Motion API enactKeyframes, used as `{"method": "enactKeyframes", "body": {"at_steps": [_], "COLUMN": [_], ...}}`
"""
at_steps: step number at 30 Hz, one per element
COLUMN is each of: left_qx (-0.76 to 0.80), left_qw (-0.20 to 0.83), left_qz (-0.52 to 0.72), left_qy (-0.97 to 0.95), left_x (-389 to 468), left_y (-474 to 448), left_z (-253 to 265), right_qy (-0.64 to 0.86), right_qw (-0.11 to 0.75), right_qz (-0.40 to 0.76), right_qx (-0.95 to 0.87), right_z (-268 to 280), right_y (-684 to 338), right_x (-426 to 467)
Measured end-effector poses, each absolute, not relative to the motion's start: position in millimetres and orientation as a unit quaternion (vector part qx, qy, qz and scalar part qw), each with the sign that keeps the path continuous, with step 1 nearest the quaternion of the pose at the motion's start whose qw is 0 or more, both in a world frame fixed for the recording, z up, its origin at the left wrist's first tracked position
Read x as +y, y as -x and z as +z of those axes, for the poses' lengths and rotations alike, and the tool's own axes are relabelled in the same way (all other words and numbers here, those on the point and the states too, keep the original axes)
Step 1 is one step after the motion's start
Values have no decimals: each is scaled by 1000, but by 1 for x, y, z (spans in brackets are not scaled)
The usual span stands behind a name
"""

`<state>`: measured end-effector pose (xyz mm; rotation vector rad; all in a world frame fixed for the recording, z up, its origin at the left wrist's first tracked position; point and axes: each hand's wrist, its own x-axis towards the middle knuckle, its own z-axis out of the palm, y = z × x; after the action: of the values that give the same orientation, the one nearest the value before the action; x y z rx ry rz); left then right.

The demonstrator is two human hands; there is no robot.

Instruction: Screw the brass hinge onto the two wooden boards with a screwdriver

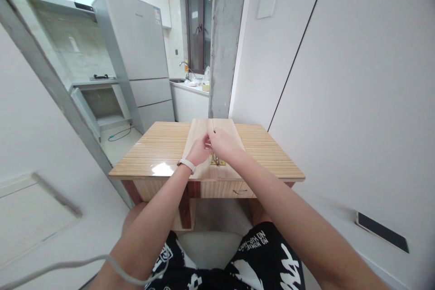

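Two pale wooden boards lie side by side across the desk, their seam running away from me: the left board (200, 128) and the right board (225, 125). A brass hinge (217, 161) straddles the seam, partly covered by my hands. My left hand (200, 148), with a light band on its wrist, is closed just above the hinge, fingertips pinched together. Against it, over the seam, my right hand (224, 142) is curled shut. A small dark spot shows at its knuckles. Whatever the fingers hold is hidden between the two hands.
The striped wooden desk (149, 152) has a drawer (227, 189) at its front, above my knees. A white cable (84, 260) crosses at lower left. A phone-like dark slab (382, 232) is at the right. Behind stand a fridge (136, 41) and a kitchen sink (177, 80).
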<state>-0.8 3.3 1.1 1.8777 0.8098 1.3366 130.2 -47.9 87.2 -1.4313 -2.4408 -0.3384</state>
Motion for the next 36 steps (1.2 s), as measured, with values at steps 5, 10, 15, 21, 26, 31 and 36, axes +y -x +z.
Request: {"method": "enactKeyframes", "body": {"at_steps": [5, 10, 15, 21, 26, 31, 36], "left_qx": [245, 255, 272, 338, 367, 308, 252], "left_qw": [426, 413, 397, 300, 266, 340, 419], "left_qz": [482, 471, 487, 518, 524, 491, 482], "left_qy": [-726, -736, -729, -726, -721, -741, -727], "left_x": [13, 17, 8, 2, -1, 1, 11], "left_y": [11, 15, 12, 3, 0, 9, 9], "left_z": [-1, -3, 3, 2, 3, 8, 1], "right_qy": [416, 391, 420, 537, 548, 507, 441], "right_qw": [119, 126, 202, 171, 155, 128, 159], "right_qz": [-75, -11, 9, -116, -123, -106, -68], "right_qx": [-898, -912, -885, -818, -813, -845, -881], "right_z": [98, 107, 108, 106, 104, 110, 108], "right_y": [-138, -146, -153, -134, -121, -130, -145], "right_x": [-33, -24, -27, -45, -54, -45, -28]}}
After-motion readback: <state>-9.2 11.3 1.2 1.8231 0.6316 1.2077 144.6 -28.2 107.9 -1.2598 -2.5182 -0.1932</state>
